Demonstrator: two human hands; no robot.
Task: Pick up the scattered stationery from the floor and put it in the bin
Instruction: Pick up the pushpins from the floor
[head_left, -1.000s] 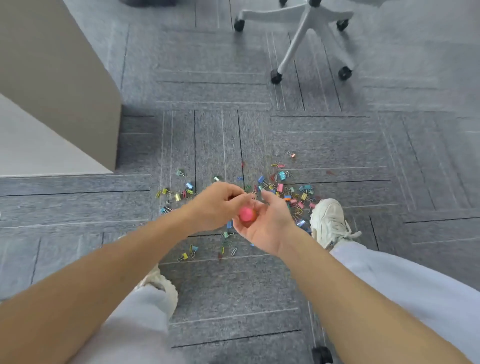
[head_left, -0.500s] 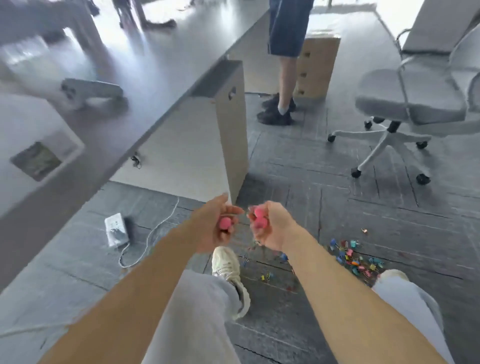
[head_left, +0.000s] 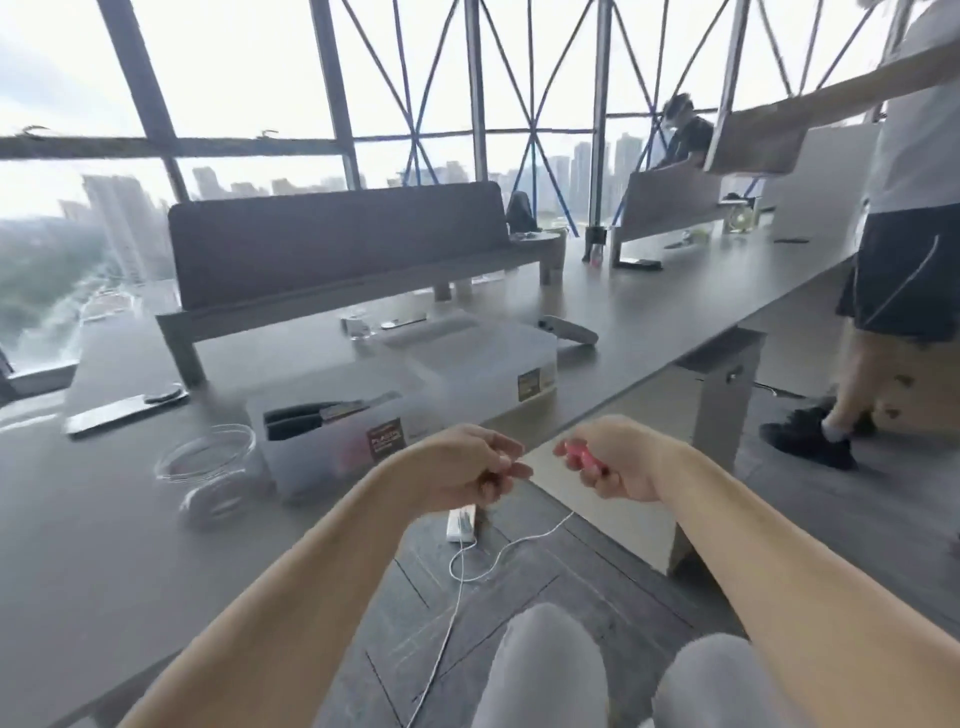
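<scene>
My left hand (head_left: 462, 462) is curled in front of the desk edge, its fingertips pinching a small pink item (head_left: 503, 460) that barely shows. A little to its right, apart from it, my right hand (head_left: 618, 462) grips a larger pink item (head_left: 582, 456) between thumb and fingers. Just beyond the left hand a translucent plastic bin (head_left: 322, 447) with dark tools inside stands on the grey desk (head_left: 104, 545). A second translucent bin (head_left: 483, 364) sits behind it. The scattered stationery on the floor is out of view.
An empty glass jar (head_left: 208, 467) stands left of the bins. Under the desk lie a white power strip (head_left: 461, 525) and its cable (head_left: 457, 571). Another person (head_left: 893, 286) stands at the right. A grey divider (head_left: 337, 239) runs across the desk.
My view has swung up from the floor and its clips to the desktop. Both hands have risen with it, moved apart and still hold the pink items.
</scene>
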